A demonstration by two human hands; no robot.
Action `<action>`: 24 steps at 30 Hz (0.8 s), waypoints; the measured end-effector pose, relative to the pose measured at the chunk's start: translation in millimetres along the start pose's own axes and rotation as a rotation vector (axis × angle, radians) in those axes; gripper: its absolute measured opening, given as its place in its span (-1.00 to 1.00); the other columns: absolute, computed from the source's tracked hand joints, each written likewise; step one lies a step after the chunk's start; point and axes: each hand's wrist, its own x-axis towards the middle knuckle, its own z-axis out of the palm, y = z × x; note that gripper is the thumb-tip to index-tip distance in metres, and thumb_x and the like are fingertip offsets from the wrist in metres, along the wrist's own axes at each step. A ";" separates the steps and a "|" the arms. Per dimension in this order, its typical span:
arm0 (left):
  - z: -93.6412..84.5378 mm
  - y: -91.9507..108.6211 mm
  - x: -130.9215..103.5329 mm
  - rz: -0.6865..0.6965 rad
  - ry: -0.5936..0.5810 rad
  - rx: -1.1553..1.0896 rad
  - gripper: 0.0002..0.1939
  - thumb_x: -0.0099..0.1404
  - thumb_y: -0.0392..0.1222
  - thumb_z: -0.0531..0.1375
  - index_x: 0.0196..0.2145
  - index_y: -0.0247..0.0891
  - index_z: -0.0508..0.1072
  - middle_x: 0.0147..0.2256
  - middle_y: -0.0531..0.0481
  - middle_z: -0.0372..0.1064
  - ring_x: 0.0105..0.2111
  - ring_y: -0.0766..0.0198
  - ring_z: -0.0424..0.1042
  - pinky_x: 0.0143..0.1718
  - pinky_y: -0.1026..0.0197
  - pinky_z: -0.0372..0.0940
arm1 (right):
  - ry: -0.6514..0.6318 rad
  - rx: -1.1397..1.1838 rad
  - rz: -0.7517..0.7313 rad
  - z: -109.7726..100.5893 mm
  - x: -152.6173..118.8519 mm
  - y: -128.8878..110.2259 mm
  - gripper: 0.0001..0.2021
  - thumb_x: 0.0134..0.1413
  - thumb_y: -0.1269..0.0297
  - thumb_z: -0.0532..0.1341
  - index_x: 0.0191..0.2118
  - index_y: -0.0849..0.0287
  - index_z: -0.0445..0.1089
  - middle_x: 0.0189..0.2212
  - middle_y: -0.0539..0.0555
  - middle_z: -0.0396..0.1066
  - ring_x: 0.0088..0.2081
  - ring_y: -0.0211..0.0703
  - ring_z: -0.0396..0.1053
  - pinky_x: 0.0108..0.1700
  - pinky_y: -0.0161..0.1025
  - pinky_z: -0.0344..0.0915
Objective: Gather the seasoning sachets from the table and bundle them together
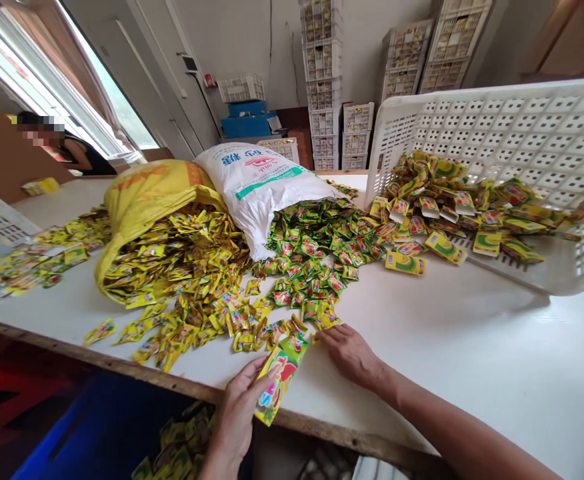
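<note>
Head view: left fingers hold carton, right fingers' grip unclear; sacks spill packets, basket holds cartons

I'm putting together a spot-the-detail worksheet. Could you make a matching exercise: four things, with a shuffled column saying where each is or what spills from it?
1. Yellow sack
2. White sack
3. White basket
4. Printed carton

A. Spills green packets
B. In the left hand
C. Spills yellow packets
D. At the right of the table

Pairs: 1-C; 2-A; 3-D; 4-B
</note>
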 end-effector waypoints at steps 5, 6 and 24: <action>20.8 -3.3 7.4 0.017 -0.037 0.018 -0.48 -0.13 -0.09 0.44 -0.18 -0.32 0.53 -0.27 -0.12 0.59 -0.28 0.06 0.55 -0.21 0.13 0.41 | 0.139 0.817 0.342 -29.0 -3.9 3.6 -0.70 0.19 0.07 0.11 -0.07 0.11 0.40 -0.19 0.10 0.47 -0.16 -0.06 0.42 -0.14 -0.12 0.37; 26.2 -3.8 8.9 0.017 -0.045 0.036 -0.48 -0.13 -0.08 0.45 -0.18 -0.32 0.53 -0.27 -0.13 0.58 -0.28 0.05 0.55 -0.21 0.13 0.41 | 0.114 0.942 0.363 -35.0 -4.0 2.2 -0.67 0.12 0.02 0.18 -0.10 0.12 0.40 -0.21 0.09 0.46 -0.19 -0.08 0.42 -0.17 -0.15 0.37; 66.8 -11.0 17.5 -0.071 -0.332 0.031 -0.50 -0.03 -0.17 0.44 -0.11 -0.31 0.49 -0.16 -0.18 0.55 -0.22 0.11 0.53 -0.20 0.19 0.40 | 0.007 0.708 0.446 -53.5 -2.4 -0.5 -0.83 -0.21 0.44 0.30 -0.36 0.20 0.44 -0.57 -0.11 0.29 -0.51 -0.34 0.16 -0.48 -0.39 0.10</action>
